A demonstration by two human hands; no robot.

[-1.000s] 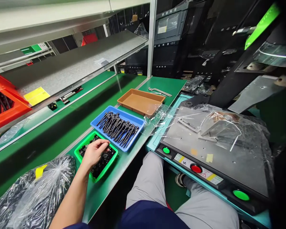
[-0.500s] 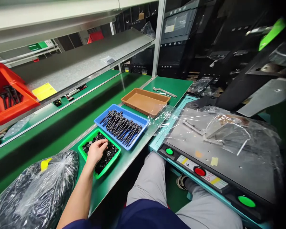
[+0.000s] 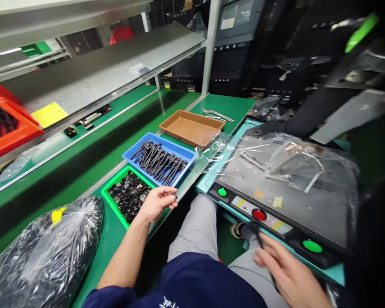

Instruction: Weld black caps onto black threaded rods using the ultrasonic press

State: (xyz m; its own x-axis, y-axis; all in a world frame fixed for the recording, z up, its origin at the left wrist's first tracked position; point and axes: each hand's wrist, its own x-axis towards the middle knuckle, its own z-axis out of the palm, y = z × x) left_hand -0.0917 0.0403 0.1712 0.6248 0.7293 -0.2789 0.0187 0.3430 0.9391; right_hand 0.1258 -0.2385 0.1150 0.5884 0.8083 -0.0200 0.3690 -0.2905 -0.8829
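Note:
My left hand [image 3: 156,203] hovers at the near right edge of a green tray [image 3: 112,209] filled with small black parts [image 3: 130,194]. Its fingers are pinched on one small black part [image 3: 175,196]. Behind the green tray, a blue tray [image 3: 141,170] holds several long black bolts [image 3: 158,158]. My right hand [image 3: 288,273] is low at the right, over my knee and below the machine's front panel. It is smeared by motion, and a thin dark streak crosses it, so its fingers cannot be read.
An empty brown tray [image 3: 192,128] and a metal wrench [image 3: 218,115] lie further back on the green bench. A machine plate [image 3: 295,201] under plastic film has green buttons [image 3: 222,192] and a red one [image 3: 259,214]. A bag of black parts [image 3: 48,252] lies left, an orange bin [image 3: 9,128] above.
My left hand has lifted out of the green tray and come toward me with a small part pinched. My right hand has come into view at the lower right.

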